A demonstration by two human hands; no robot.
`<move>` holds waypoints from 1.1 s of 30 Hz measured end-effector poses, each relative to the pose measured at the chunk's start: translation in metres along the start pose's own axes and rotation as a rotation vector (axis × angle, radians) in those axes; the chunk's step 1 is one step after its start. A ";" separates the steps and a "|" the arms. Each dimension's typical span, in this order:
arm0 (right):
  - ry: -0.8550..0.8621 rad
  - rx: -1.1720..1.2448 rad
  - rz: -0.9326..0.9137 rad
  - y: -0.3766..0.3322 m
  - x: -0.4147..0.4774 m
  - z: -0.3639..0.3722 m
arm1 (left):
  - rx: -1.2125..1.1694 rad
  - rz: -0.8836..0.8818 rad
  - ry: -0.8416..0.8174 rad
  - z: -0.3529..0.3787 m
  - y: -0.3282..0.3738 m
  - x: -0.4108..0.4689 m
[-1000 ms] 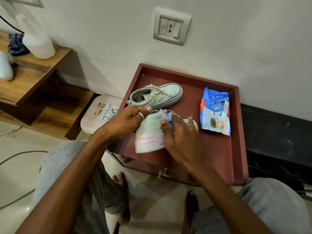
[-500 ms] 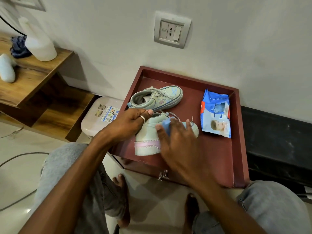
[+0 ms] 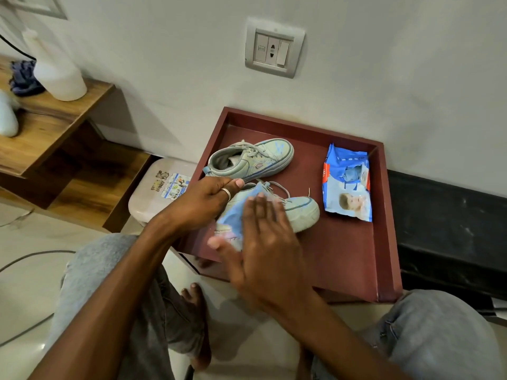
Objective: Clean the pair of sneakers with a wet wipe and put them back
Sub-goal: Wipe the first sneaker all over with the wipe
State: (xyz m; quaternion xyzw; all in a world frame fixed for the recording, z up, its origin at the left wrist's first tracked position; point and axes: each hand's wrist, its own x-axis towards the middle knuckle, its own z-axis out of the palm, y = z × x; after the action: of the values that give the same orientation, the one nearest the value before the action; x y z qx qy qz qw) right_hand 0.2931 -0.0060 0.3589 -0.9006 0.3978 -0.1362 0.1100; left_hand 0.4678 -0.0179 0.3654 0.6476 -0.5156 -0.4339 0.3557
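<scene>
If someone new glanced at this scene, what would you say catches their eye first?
Probably the two hands at the centre: the right hand presses a blue wet wipe flat against the near sneaker, which the left hand steadies on the dark red tray. Behind lies the second sneaker, and to the right the opened blue wipes pack.

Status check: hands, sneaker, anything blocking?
Left hand steadying near sneaker. Right hand flat, pressing blue wipe on its side. Nothing blocking.
</scene>
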 end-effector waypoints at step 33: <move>-0.020 -0.288 -0.020 0.062 0.000 0.020 | 0.246 0.060 0.020 -0.002 -0.010 -0.004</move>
State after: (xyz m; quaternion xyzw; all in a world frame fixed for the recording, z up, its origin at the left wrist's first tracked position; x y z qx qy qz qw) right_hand 0.2576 -0.0448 0.3212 -0.9122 0.4034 -0.0700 -0.0179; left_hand 0.4731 -0.0115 0.3585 0.6748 -0.5808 -0.3500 0.2913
